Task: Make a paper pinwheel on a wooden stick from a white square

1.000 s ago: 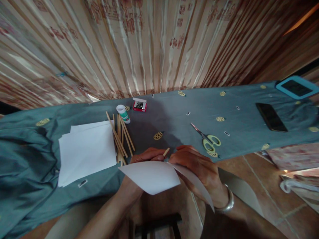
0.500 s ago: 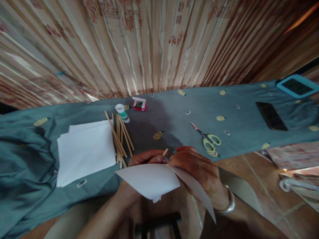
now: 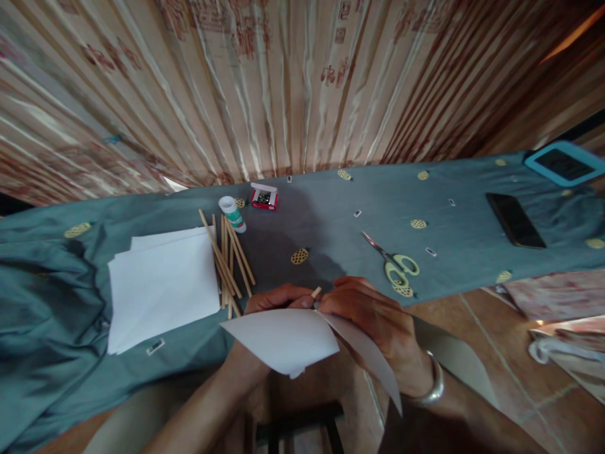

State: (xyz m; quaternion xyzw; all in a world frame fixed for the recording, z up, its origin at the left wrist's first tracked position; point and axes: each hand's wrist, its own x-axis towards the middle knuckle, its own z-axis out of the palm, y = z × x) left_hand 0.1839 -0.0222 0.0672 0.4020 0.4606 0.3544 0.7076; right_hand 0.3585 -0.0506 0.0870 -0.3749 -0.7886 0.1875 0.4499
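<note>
Both my hands meet at the near edge of the table, pinching a white paper sheet [image 3: 283, 337] around a thin wooden stick [image 3: 316, 292]. My left hand [image 3: 276, 298] is closed on the paper and the stick from the left. My right hand [image 3: 373, 315], with a silver bangle on its wrist, is closed on the paper's other flap. Only the stick's tip shows between my fingers. The sheet hangs toward me, folded in two flaps.
On the blue-grey cloth [image 3: 331, 214] lie a stack of white paper [image 3: 161, 287], a bundle of wooden sticks [image 3: 229, 255], a glue bottle [image 3: 232, 213], a small red box [image 3: 263, 197], green-handled scissors [image 3: 394, 265], a black phone [image 3: 515, 221] and a blue-cased tablet [image 3: 562, 162]. A curtain hangs behind.
The stick's visible tip has become shorter as it slid down between my fingers. The paper flaps shifted slightly. My hands stay in place.
</note>
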